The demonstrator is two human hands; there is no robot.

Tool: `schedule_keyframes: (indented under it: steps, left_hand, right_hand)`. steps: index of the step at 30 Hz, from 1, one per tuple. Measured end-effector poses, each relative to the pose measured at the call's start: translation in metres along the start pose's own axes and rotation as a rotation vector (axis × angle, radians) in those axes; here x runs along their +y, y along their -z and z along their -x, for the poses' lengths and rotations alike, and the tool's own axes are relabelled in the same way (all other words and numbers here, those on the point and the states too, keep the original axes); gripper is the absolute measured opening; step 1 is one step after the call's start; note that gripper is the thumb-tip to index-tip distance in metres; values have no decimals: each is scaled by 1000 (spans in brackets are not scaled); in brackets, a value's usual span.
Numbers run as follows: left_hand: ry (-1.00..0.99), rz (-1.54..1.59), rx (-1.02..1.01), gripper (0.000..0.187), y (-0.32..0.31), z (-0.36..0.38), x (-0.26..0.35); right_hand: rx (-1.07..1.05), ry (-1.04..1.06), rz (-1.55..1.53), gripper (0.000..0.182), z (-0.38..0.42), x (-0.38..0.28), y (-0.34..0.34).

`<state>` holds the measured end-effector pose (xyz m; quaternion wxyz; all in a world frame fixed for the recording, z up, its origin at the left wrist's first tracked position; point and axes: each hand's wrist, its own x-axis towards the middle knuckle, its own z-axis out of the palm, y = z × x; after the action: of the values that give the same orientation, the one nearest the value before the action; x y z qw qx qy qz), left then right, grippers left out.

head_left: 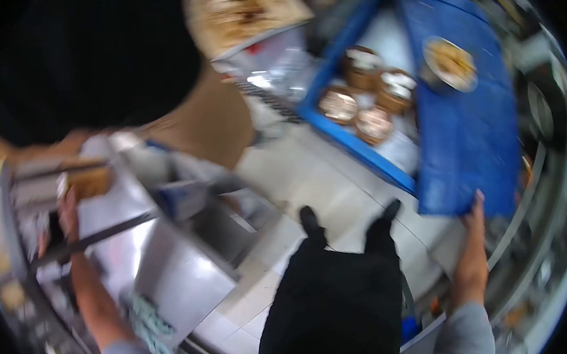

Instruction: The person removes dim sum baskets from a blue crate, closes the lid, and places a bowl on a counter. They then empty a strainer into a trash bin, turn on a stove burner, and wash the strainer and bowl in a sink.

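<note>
The blue lid (466, 147) lies partly over a blue bin (363, 153), with a small bowl (450, 65) on top and four round tubs (374, 124) showing inside the bin. The right hand (475, 213) touches the lid's near edge, but I can't tell if it grips. Far to the left, the left hand (68, 213) is by a tan thing (92, 182), too blurry to tell its grip.

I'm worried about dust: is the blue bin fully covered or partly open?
Partly open: the blue cover by the right hand leaves round containers exposed in the blue bin.
</note>
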<state>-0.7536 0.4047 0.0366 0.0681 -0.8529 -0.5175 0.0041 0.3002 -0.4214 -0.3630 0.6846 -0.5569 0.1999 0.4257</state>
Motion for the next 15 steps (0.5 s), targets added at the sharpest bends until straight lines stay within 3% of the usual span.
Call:
schedule_keyframes:
  steps: [1, 2, 3, 5, 6, 7, 9, 10, 11, 13, 15]
  left_hand:
    - [148, 290, -13, 38, 7, 3, 20]
    - [296, 544, 12, 40, 13, 7, 33]
    - [361, 401, 46, 41, 10, 22, 22]
    - [226, 133, 162, 32, 17, 50, 40]
    - [-317, -184, 425, 27, 19, 73, 57]
    - [-315, -282, 397, 28, 15, 95, 42]
    - [187, 124, 263, 32, 20, 123, 57]
    - [681, 632, 125, 34, 26, 146, 81]
    - [677, 628, 122, 34, 33, 152, 120]
    - [653, 605, 428, 39, 44, 151, 188]
    - [693, 575, 462, 41, 54, 158, 188]
  right_hand:
    - [312, -56, -3, 76, -12, 0, 8]
    - [380, -69, -18, 84, 8, -3, -22]
    - [360, -81, -103, 90, -5, 1, -11]
    - [479, -108, 4, 88, 9, -3, -29]
    - [487, -107, 1, 88, 13, -4, -33]
    - [528, -119, 15, 85, 18, -5, -43]
    - [569, -118, 4, 80, 19, -4, -48]
    - [574, -123, 1, 80, 20, -2, -49]
    - [591, -91, -24, 79, 22, -1, -50]
    - [603, -62, -47, 79, 24, -3, -55]
    - [575, -88, -20, 79, 26, -4, -55]
